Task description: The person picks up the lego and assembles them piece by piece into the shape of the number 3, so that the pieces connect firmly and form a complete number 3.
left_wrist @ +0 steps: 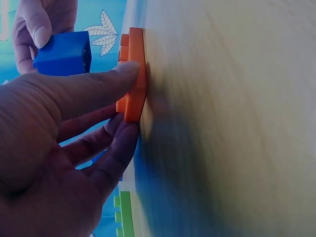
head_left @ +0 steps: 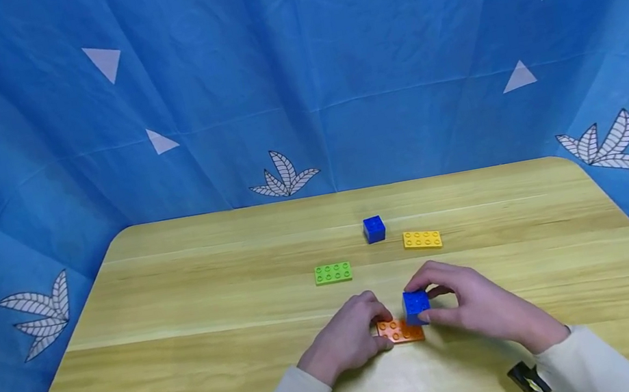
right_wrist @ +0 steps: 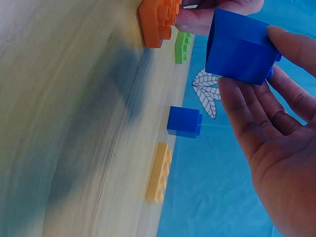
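Note:
My left hand (head_left: pixel 350 334) pinches the left end of a flat orange brick (head_left: pixel 401 331) on the table, thumb on the near side and fingers on the far side. In the left wrist view the orange brick (left_wrist: pixel 136 79) lies flat with its studs facing up, away from the wood. My right hand (head_left: pixel 472 301) holds a blue cube-shaped brick (head_left: pixel 417 307) between thumb and fingers. The right wrist view shows this blue brick (right_wrist: pixel 242 47) raised off the table, its studs pointing up. From the head, it overlaps the right end of the orange brick.
Beyond the hands, a flat green brick (head_left: pixel 333 273) lies to the left, a second blue brick (head_left: pixel 374 229) stands farther back, and a flat yellow brick (head_left: pixel 422 240) is to its right. A blue curtain (head_left: pixel 367 62) hangs behind the wooden table (head_left: pixel 193 369).

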`<state>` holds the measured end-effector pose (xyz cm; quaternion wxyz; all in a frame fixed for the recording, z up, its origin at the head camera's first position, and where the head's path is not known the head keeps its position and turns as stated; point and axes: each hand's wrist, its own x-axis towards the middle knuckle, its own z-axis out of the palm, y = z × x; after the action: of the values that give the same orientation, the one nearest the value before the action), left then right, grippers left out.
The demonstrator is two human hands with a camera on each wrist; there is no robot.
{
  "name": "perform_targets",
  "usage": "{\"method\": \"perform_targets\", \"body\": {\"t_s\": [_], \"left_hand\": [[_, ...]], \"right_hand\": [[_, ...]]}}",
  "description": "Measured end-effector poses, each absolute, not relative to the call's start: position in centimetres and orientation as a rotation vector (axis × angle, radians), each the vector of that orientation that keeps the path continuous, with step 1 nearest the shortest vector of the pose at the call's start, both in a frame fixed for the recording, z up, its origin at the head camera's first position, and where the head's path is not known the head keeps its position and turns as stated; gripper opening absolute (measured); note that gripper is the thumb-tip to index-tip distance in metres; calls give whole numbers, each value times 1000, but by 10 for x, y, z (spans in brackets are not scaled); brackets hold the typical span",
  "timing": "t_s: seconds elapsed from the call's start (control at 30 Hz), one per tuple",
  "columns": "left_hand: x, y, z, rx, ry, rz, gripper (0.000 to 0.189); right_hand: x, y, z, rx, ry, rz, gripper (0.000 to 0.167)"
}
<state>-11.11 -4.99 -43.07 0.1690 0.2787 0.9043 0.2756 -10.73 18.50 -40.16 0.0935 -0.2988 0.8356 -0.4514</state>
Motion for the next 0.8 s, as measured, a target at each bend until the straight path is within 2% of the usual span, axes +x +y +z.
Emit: {"method": "perform_targets", "body": {"t_s": [0.8], "left_hand": [[-112, -51, -432, 811, 2570, 809, 26]], "right_hand": [[-103, 180, -411, -991, 2396, -1370, 30]]}}
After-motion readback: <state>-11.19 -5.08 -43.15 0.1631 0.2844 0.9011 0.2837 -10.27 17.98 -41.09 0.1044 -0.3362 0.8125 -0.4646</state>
